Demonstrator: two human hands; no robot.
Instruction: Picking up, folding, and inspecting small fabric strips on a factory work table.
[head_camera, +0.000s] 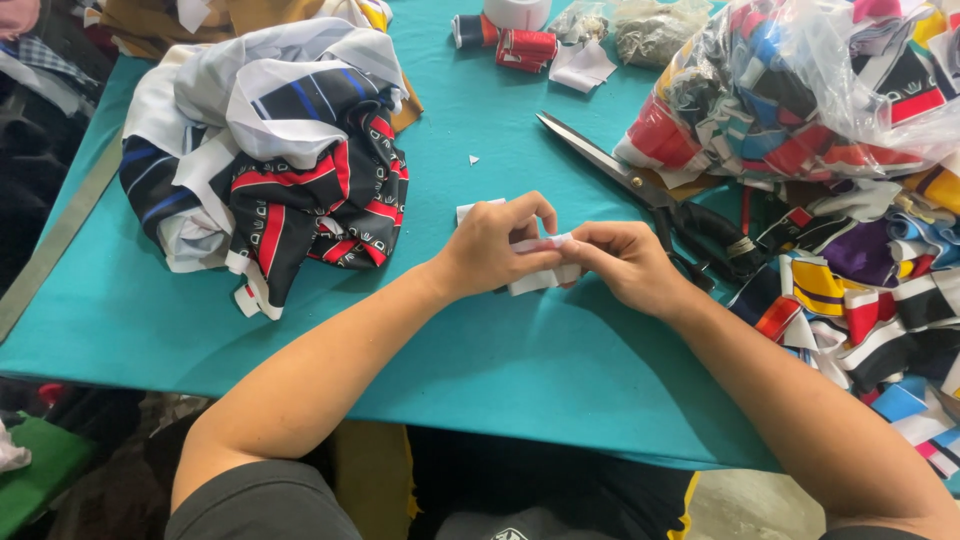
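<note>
Both hands meet at the middle of the teal cloth-covered worktop (300, 330). The left hand (490, 245) and the right hand (625, 262) pinch between them a small white fabric piece with a red mark (545, 262), the fingers (535, 212) of each closed on its edges; it sits just above the worktop. At 10 o'clock from the hands lies a heap of white, black, red and blue printed garments (270, 150). At 2 o'clock rest large steel scissors with black handles (640, 185), and beyond them a clear plastic bag of coloured fabric scraps (800, 80). At 12 o'clock stand red thread spools (525, 48). More loose striped scraps (860, 290) pile at 3 o'clock.
</note>
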